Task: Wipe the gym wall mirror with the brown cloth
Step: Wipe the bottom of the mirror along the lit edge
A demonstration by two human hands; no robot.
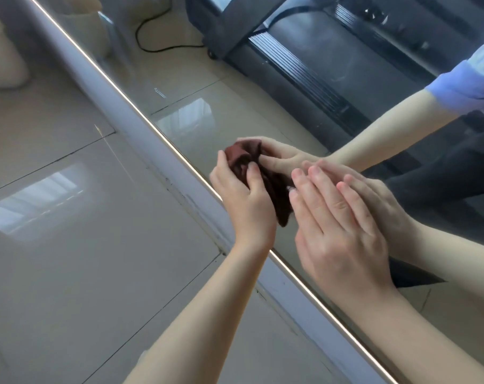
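At the framed edge of the mirror [235, 92], by the pale frame strip [130, 120]: left hand [243, 200] grips the bunched brown cloth [277, 198] against the glass, fingers and thumb curled round it. Right hand [338, 231] just beside, fingers straight, holding nothing. Hand reflections crowd behind the cloth. Treadmill [304, 65] and black cable [152, 48] reflected above. Beige pot [2, 56] on tiled floor [83, 217], well apart.

- cloth [277, 195]: dark reddish brown, plain.
- floor tiles [69, 259]: glossy beige, thin dark grout lines.
- mirror edge strip [141, 112]: pale gold.
- reflected treadmill [304, 65]: black, ribbed side rail.
- reflected sleeve [468, 87]: light blue.
- pot [2, 56]: cream.
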